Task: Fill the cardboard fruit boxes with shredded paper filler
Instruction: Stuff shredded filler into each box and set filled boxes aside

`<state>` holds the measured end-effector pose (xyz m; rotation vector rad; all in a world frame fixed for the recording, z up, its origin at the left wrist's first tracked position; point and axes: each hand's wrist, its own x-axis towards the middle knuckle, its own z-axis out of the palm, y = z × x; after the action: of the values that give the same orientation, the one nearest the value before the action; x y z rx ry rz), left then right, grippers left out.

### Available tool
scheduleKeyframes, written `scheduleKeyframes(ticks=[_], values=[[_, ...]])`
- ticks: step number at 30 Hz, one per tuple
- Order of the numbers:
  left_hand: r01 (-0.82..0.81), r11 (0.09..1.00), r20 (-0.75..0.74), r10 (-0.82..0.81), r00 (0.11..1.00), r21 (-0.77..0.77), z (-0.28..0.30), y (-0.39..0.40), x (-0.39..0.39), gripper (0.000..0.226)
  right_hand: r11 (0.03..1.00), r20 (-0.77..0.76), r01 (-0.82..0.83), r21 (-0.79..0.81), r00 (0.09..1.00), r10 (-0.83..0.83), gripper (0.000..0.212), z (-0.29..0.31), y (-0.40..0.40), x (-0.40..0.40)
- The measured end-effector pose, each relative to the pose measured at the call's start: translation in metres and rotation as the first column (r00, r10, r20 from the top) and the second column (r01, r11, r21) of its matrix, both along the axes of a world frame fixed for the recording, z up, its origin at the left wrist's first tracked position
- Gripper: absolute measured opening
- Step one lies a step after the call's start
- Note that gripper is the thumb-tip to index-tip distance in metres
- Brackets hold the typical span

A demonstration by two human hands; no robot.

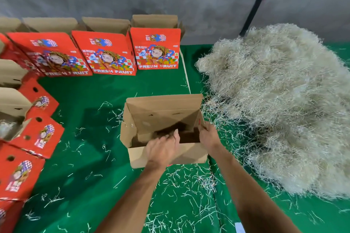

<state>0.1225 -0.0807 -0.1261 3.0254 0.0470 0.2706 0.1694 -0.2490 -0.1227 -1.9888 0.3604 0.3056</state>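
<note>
Box prep step judged in hand: open box [162, 119], just left of filler pile [280, 104], is gripped at near wall by left hand [162, 149], at right wall by right hand [207, 136]. No filler seen inside; a handful must be grabbed next.

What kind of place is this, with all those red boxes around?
Probably a fruit-packing area. Red cartons printed "FRESH FRUIT" stand open in rows on a green floor covering, a big pile of shredded paper lies beside them, and both hands hold an open box.
</note>
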Motion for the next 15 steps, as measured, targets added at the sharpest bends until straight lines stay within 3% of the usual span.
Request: scheduleKeyframes(ticks=[3, 10, 13, 15], values=[[-0.057, 0.998, 0.074, 0.058, 0.996, -0.024, -0.002, -0.001, 0.012, 0.065, 0.996, -0.015, 0.067, 0.05, 0.998, -0.066, 0.026, 0.003, -0.002, 0.002], [0.028, 0.997, -0.016, -0.03, 0.999, -0.072, 0.005, -0.012, -0.003, 0.07, 0.991, -0.059, 0.075, 0.115, 0.996, -0.069, 0.025, 0.004, -0.007, -0.003], [0.124, 0.98, -0.014, -0.127, 0.992, -0.158, 0.017, -0.028, -0.005, 0.053, 0.982, 0.034, 0.029, 0.185, 0.999, -0.036, 0.026, 0.015, -0.011, -0.015], [0.235, 0.951, 0.099, -0.219, 0.971, -0.202, 0.031, -0.052, -0.01, 0.038, 0.971, 0.122, 0.051, 0.234, 0.989, -0.081, 0.031, 0.025, -0.021, -0.027]])
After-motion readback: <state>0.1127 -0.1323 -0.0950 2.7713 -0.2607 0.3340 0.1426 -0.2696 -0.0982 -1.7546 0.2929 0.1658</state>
